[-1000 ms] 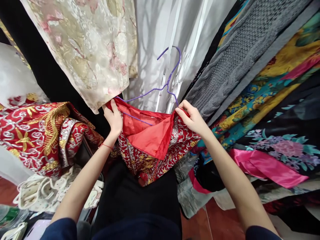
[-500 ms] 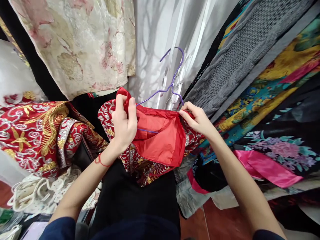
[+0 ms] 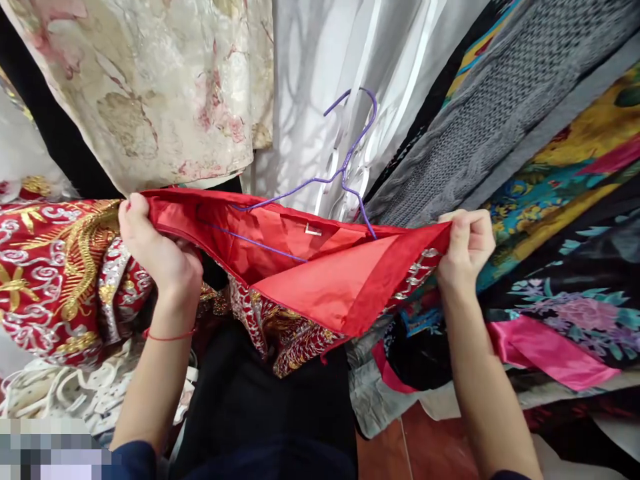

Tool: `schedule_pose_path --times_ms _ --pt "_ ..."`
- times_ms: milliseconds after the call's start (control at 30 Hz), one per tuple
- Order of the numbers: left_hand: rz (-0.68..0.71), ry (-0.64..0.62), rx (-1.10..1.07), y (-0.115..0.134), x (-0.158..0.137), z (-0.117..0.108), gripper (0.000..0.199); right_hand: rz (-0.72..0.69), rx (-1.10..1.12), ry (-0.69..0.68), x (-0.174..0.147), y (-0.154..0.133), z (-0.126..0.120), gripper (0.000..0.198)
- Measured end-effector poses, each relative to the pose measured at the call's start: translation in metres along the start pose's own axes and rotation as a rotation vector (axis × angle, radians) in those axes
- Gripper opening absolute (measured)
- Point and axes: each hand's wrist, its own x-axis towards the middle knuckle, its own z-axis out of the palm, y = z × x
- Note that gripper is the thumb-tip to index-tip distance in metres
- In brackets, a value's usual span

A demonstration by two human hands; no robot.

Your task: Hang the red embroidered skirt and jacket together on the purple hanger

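Observation:
Stretched wide between my two hands is a red embroidered garment [image 3: 320, 293], its plain red lining facing up and its gold and silver embroidery on the outside. My left hand [image 3: 159, 250] is closed on one end of its edge, over on the left. The opposite end is pinched in my right hand [image 3: 465, 247]. A purple wire hanger [image 3: 345, 160] sits with its lower part inside the garment's opening, while its hook sticks up above the edge. A small white label [image 3: 313, 229] shows on the lining.
White curtains [image 3: 310, 80] hang behind, beside a cream floral cloth [image 3: 180, 87]. Right of me hang a grey knitted garment [image 3: 530, 87] and a black flowered cloth with a pink satin band [image 3: 555, 350]. Another red embroidered garment [image 3: 65, 280] lies left, above white straps [image 3: 65, 393].
My hands have moved far apart, left hand to the left and right hand to the right, pulling the garment's edge taut. More of the lining and the label now show.

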Motion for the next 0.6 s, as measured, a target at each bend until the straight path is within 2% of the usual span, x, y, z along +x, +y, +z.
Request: schedule_pose_path --times_ms 100,200,267,400,467,600 --pt "-0.022 -0.063 0.004 -0.005 -0.011 0.018 0.031 -0.177 -0.250 -0.131 -0.013 0.002 0.004 0.025" --pt "-0.045 -0.135 0.022 -0.012 -0.022 0.026 0.027 -0.362 -0.502 -0.310 -0.032 0.018 0.008 0.014" --pt "-0.048 -0.173 0.034 -0.017 -0.024 0.025 0.027 -0.467 -0.605 -0.437 -0.045 0.035 0.006 0.024" --pt "0.004 -0.148 0.068 -0.024 -0.018 0.012 0.025 -0.679 -0.603 -0.614 -0.062 0.064 -0.005 0.051" --pt "0.042 -0.107 0.070 -0.026 -0.013 0.008 0.021 -0.736 -0.602 -0.671 -0.065 0.068 -0.010 0.053" --pt "0.082 -0.081 0.057 -0.030 -0.007 0.011 0.020 -0.748 -0.696 -0.848 -0.064 0.060 -0.017 0.054"
